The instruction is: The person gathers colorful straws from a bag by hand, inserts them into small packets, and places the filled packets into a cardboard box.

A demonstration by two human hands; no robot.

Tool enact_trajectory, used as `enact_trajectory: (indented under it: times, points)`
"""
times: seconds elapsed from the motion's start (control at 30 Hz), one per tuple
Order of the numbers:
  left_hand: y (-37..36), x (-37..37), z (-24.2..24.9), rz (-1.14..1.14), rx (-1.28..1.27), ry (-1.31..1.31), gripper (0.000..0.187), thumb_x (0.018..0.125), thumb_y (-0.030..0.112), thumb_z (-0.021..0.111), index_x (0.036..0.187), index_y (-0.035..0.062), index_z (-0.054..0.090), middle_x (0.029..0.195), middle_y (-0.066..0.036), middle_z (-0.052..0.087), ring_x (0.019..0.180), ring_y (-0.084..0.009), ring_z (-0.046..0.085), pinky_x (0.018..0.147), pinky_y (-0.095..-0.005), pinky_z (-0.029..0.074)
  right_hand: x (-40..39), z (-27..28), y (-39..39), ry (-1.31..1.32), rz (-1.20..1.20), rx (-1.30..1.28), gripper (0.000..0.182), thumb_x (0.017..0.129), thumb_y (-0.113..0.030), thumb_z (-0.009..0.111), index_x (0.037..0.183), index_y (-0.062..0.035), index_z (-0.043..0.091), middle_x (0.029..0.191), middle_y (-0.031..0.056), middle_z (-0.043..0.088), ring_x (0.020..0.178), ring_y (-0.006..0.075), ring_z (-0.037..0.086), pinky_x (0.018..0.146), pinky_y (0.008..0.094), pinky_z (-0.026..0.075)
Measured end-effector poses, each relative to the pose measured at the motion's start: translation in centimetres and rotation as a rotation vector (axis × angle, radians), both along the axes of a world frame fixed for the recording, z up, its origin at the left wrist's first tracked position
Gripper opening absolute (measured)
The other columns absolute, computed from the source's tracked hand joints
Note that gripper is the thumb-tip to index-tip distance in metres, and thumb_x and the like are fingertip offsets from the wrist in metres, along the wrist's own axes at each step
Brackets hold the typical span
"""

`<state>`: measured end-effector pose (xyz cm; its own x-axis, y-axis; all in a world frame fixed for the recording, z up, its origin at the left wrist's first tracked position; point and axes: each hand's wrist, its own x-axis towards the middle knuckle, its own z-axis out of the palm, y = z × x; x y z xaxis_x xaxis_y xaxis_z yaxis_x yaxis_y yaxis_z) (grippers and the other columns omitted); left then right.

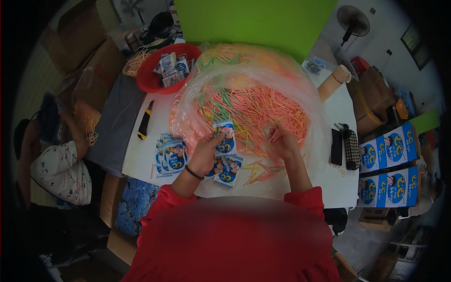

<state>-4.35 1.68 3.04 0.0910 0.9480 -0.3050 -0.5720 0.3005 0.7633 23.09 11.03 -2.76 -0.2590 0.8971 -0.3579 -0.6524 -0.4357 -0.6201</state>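
Left hand (206, 152) holds a small blue packet (226, 138) at the near edge of the big pile of sticks (249, 110). Right hand (281, 141) pinches a few pink sticks from that same pile. It looks like the person is gathering sticks to put into the packet. The next move likely needs the packet's mouth held open and the sticks lined up. More packets (170, 159) lie left of the pile. How many sticks are pinched is too small to tell.
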Motion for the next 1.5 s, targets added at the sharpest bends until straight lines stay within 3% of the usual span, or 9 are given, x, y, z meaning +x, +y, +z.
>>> enact_trajectory:
  times: [0.2,0.37,0.57,0.8,0.87,0.97,1.2,1.37,1.5]
  points:
    - [-1.3,1.6,-0.4,-0.088,-0.145,-0.276,0.021,0.096,0.018,0.057,0.112,0.0046,0.060,0.100,-0.005,0.068,0.091,-0.0160,0.067,0.082,-0.0320,0.055,-2.6,3.4,-3.9,0.026,-0.015,-0.137,0.017,0.099,-0.011,0.048,0.115,-0.0046,0.052,0.099,0.0051,0.059,0.082,0.0173,0.058,0.082,0.0314,0.051]
    - [-1.1,6.1,-2.0,-0.038,-0.145,-0.438,0.026,0.100,0.019,0.050,0.120,0.0033,0.054,0.109,-0.008,0.065,0.099,-0.0211,0.065,0.089,-0.0359,0.054,-5.8,3.6,-6.2,-0.035,-0.015,0.274,0.020,0.100,-0.012,0.048,0.119,-0.0066,0.051,0.101,0.0039,0.060,0.087,0.0144,0.059,0.080,0.0291,0.049]
    - [-0.9,7.3,-3.3,0.006,-0.154,-0.402,0.025,0.100,0.016,0.048,0.121,0.0037,0.054,0.111,-0.007,0.064,0.103,-0.0208,0.064,0.091,-0.0354,0.053,-6.8,3.7,-7.8,-0.282,-0.026,0.393,0.032,0.099,-0.013,0.050,0.130,-0.0061,0.044,0.101,0.0034,0.060,0.093,0.0110,0.058,0.082,0.0261,0.047]
    - [-1.2,6.2,-3.0,-0.069,-0.057,-0.296,0.024,0.099,0.013,0.049,0.121,0.0042,0.054,0.115,-0.008,0.063,0.105,-0.0216,0.063,0.092,-0.0360,0.053,-5.2,3.1,-6.5,-0.109,-0.067,0.216,0.031,0.100,-0.012,0.049,0.129,-0.0053,0.044,0.099,0.0025,0.060,0.088,0.0093,0.057,0.077,0.0241,0.047]
    - [-1.1,5.0,-2.6,-0.099,-0.089,-0.376,0.024,0.099,0.011,0.049,0.121,0.0037,0.054,0.116,-0.009,0.063,0.106,-0.0217,0.063,0.093,-0.0361,0.052,-3.8,2.4,-5.2,-0.714,-0.244,0.530,0.021,0.099,-0.009,0.046,0.119,-0.0047,0.051,0.097,0.0031,0.060,0.090,0.0098,0.056,0.079,0.0237,0.045]
    - [-1.3,4.1,-2.0,-0.128,-0.106,-0.447,0.025,0.098,0.010,0.049,0.123,0.0027,0.053,0.118,-0.010,0.062,0.108,-0.0221,0.063,0.095,-0.0367,0.052,-1.5,-1.5,-4.3,-0.778,-0.154,0.430,0.017,0.098,-0.009,0.047,0.111,-0.0028,0.056,0.098,0.0031,0.060,0.091,0.0104,0.055,0.082,0.0244,0.043]
    - [-1.9,4.4,-1.3,-0.281,-0.029,-0.450,0.033,0.097,0.007,0.050,0.129,-0.0011,0.048,0.122,-0.012,0.060,0.113,-0.0228,0.060,0.098,-0.0373,0.049,-0.6,0.9,-6.0,-0.605,-0.217,0.580,0.015,0.100,-0.011,0.046,0.106,-0.0027,0.058,0.100,0.0052,0.061,0.093,0.0126,0.057,0.087,0.0271,0.044]
    - [-2.2,4.8,-2.2,-0.331,-0.135,-0.499,0.034,0.096,0.006,0.051,0.129,-0.0025,0.048,0.122,-0.013,0.060,0.113,-0.0232,0.060,0.099,-0.0366,0.049,-3.3,7.3,-9.9,0.013,-0.240,0.374,0.014,0.102,-0.013,0.044,0.107,-0.0049,0.054,0.102,0.0080,0.063,0.097,0.0182,0.061,0.091,0.0333,0.047]
    - [-3.0,6.3,-2.0,-0.372,-0.173,-0.416,0.030,0.096,0.004,0.052,0.126,-0.0007,0.053,0.118,-0.012,0.063,0.107,-0.0210,0.063,0.093,-0.0358,0.052,-3.8,7.2,-10.5,-0.049,-0.174,0.410,0.013,0.101,-0.011,0.045,0.109,-0.0050,0.053,0.104,0.0088,0.063,0.099,0.0190,0.061,0.092,0.0334,0.047]
